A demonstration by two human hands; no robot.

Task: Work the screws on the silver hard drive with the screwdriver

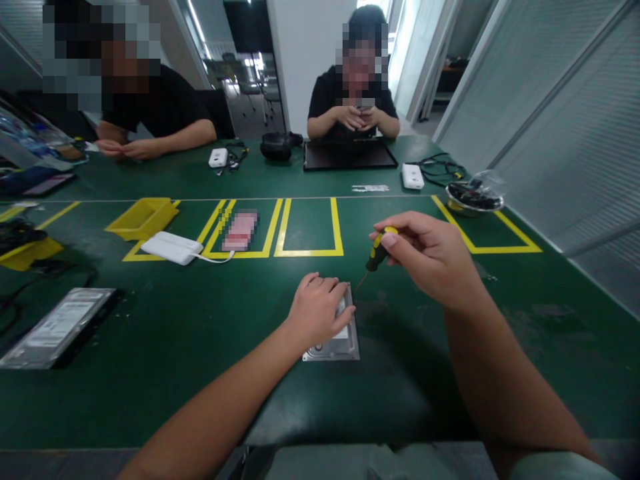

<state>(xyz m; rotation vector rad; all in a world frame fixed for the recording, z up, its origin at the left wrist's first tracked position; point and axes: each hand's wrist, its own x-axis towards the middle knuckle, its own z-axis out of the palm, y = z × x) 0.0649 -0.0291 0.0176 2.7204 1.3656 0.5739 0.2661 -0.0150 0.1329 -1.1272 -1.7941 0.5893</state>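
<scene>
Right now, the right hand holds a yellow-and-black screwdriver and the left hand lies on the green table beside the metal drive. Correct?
Not quite: the left hand rests on top of the metal drive, not on the green table beside it. The head view shows this. The right hand does hold the yellow-and-black screwdriver.

1. A garment [350, 463] of pale grey-green cloth is seen along the lower edge of the view; soft folds are noted in it.
2. A sleeve [555, 467] of similar pale green is observed at lower right, its edge curved.
3. The left forearm [220, 400] and right forearm [495, 373] are found uncovered.
4. The left hand [320, 310] and right hand [425, 257] are recorded as bare.
</scene>
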